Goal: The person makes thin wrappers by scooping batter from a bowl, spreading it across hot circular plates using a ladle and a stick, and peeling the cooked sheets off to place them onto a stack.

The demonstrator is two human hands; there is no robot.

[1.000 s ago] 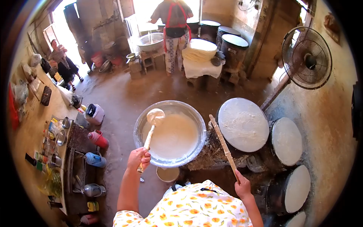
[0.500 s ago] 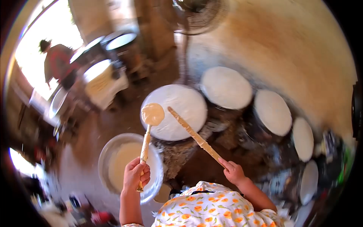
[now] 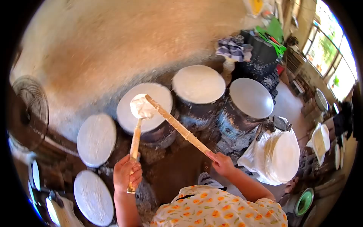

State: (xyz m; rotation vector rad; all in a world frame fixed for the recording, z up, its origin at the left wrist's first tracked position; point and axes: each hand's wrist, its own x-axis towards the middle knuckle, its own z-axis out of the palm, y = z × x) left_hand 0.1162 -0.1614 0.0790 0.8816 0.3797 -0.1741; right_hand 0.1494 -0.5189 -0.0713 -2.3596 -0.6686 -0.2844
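My left hand [image 3: 127, 174] is closed around the handle of a ladle [image 3: 135, 142], whose round bowl carries pale, wet batter [image 3: 143, 108]. In my right hand [image 3: 221, 164] is a long flat wooden stick [image 3: 177, 126], gripped at its near end. The far tip of the stick crosses the edge of the ladle's bowl; whether they touch I cannot tell. Behind the bowl lies a round griddle [image 3: 160, 92] covered in white, on a dark drum-like stove. A second white-covered griddle [image 3: 198, 84] is just to its right.
Farther right stands a griddle with a shiny grey-white top [image 3: 251, 97]. A stack of thin white rounds [image 3: 281, 157] rests on plastic sheeting nearby. More white-covered griddles [image 3: 96, 140] curve round to the left, near a standing fan [image 3: 30, 102]. Cloths [image 3: 232, 49] lie by the wall.
My view has swung right, bringing the stack and window into sight; the batter basin and the other person have left it. The stick's tip has come over to the ladle bowl.
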